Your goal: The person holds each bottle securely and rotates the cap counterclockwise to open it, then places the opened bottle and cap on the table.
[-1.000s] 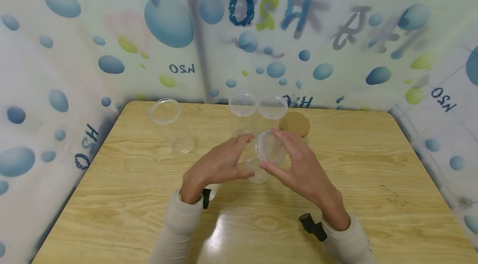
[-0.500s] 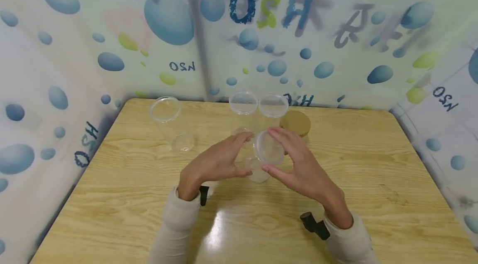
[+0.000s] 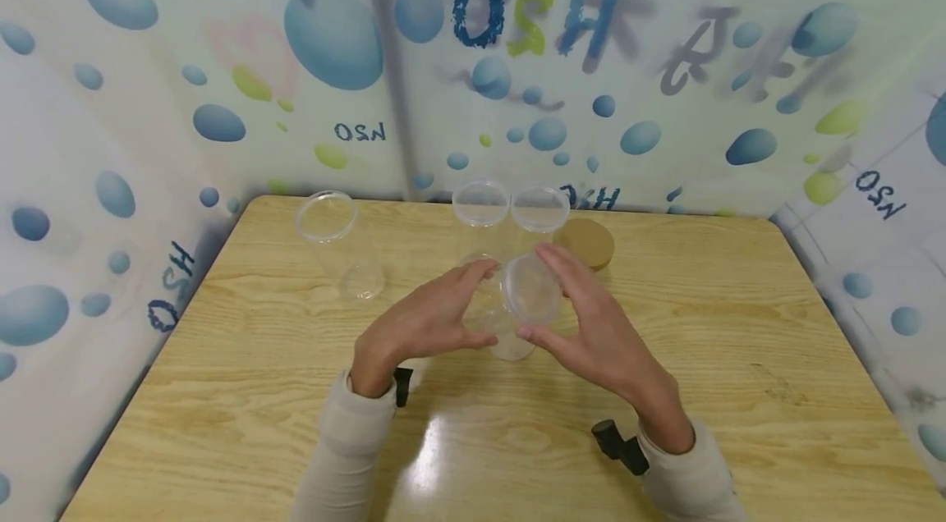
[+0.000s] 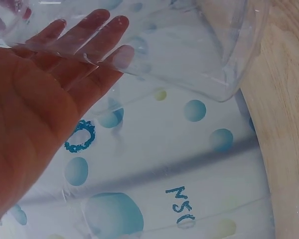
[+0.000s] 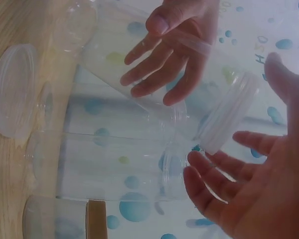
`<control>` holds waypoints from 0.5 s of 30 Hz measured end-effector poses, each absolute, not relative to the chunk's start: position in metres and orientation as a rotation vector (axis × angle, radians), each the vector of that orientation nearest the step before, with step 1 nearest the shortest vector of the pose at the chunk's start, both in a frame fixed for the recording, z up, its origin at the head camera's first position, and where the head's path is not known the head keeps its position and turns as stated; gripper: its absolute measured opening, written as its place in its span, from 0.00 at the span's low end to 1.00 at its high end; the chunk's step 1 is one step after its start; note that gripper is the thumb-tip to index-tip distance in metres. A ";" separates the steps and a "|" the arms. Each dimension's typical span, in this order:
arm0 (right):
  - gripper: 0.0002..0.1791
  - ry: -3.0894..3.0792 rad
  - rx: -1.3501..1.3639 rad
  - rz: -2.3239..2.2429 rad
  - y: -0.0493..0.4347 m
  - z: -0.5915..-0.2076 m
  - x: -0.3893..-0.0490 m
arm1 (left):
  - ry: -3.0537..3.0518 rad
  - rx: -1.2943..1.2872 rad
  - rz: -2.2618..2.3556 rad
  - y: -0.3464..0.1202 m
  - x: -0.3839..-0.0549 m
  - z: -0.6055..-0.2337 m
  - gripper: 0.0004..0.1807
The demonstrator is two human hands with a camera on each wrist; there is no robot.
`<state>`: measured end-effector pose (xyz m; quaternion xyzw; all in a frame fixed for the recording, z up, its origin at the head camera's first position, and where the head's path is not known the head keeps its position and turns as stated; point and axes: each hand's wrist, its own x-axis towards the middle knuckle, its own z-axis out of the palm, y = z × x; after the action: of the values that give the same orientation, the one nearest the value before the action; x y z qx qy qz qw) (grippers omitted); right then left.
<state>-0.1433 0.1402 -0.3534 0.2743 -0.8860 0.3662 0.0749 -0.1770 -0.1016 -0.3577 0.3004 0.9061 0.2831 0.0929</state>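
A tall clear plastic jar (image 5: 139, 79) with a frosted lid (image 3: 535, 290) is tilted between the hands, its lidded end toward the right hand. My left hand (image 3: 421, 317) holds its body, thumb on one side and fingers on the other. In the left wrist view, the left fingers (image 4: 97, 57) show partly through the clear plastic. Around the lid, my right hand (image 3: 606, 333) has thumb and fingers spread. The right wrist view shows those fingers (image 5: 219, 181) loosely bent beside the lid, with a small gap at the thumb; any fingertip contact is unclear.
Two clear jars (image 3: 480, 206) (image 3: 539, 210) stand at the back of the wooden table (image 3: 739, 391). Beside them is a container with a brown lid (image 3: 587, 243). Another clear jar (image 3: 328, 218) stands at left. A clear lid-like disc (image 5: 12, 92) sits on the table. Patterned walls surround it.
The right hand's index finger has lifted slightly from the lid's upper edge. The lidded end has shifted slightly left and up. The left hand has barely moved.
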 end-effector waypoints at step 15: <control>0.44 -2.685 0.668 0.889 0.134 -0.353 -0.141 | 2.706 0.911 0.756 -0.099 -0.175 -0.359 0.49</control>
<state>-0.1412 0.1342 -0.3533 0.2283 -0.9175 0.3037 0.1176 -0.1749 -0.0990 -0.3590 0.3071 0.9121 0.2548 0.0938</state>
